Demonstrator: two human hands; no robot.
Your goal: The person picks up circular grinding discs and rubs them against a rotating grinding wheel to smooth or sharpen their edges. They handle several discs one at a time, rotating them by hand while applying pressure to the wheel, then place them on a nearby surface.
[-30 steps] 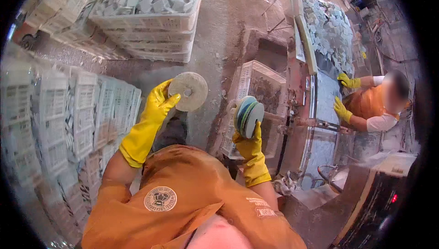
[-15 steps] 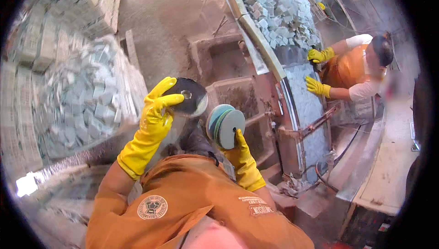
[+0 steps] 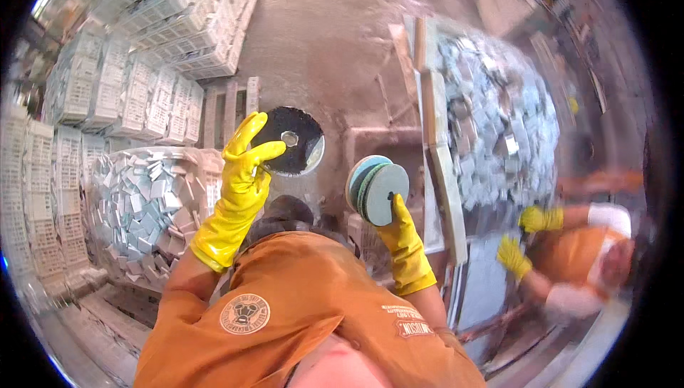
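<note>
My left hand (image 3: 246, 181), in a yellow rubber glove, grips the left edge of a round black disc (image 3: 303, 128). The disc has a hole in its middle and a pale, shiny rim. Lower and to the right, my gloved right hand (image 3: 404, 249) holds a stack of round grey-green abrasive discs (image 3: 387, 190), the thumb near the front disc's centre hole. Layers with green and pale edges show behind that front disc. The two hands are apart, both in front of my orange shirt.
Stacked white crates (image 3: 135, 99) line the left, beside a heap of small tiles (image 3: 153, 199). Another tile heap (image 3: 499, 117) lies at the right behind a wooden edge board (image 3: 445, 195). A co-worker (image 3: 577, 260) in orange with yellow gloves works at the lower right.
The surroundings have shifted and turned in view: the co-worker and right-hand tile heap sit lower and farther right, and more crates show. Both hands keep their discs; the right has moved slightly right.
</note>
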